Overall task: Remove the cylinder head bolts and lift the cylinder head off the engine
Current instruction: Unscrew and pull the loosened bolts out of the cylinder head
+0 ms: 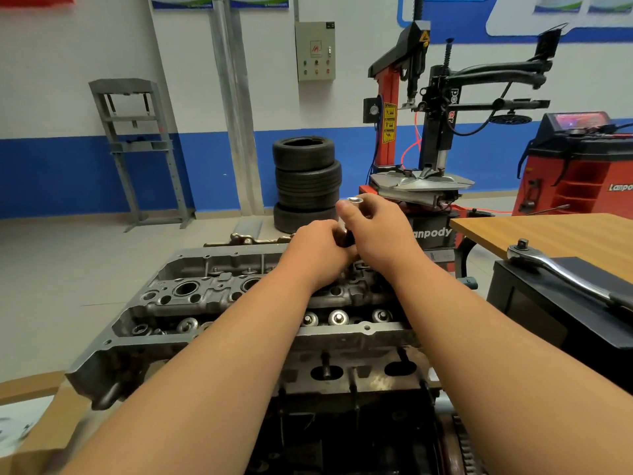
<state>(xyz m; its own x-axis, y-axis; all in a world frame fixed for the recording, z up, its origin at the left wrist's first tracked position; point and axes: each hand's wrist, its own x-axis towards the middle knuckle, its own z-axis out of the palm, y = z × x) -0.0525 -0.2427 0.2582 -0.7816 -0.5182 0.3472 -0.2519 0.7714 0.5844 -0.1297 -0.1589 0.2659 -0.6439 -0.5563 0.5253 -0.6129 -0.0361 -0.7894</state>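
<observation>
The grey aluminium cylinder head [191,296] sits on the dark engine block [342,416] in front of me, its valve springs and plug wells exposed. Both my hands meet above the head's far right part. My right hand [376,231] pinches a silvery socket or extension [355,201] whose open top sticks up above my thumb. My left hand [318,248] grips the dark lower end of the same upright piece [346,238]. What its lower tip touches is hidden by my fingers.
A chrome ratchet wrench [561,272] lies on a black box [548,310] at right, beside a wooden table [548,234]. Behind stand stacked tyres [306,183], a tyre changer [424,132], a red wheel balancer [582,166] and a grey press frame [137,149]. Cardboard [44,423] lies lower left.
</observation>
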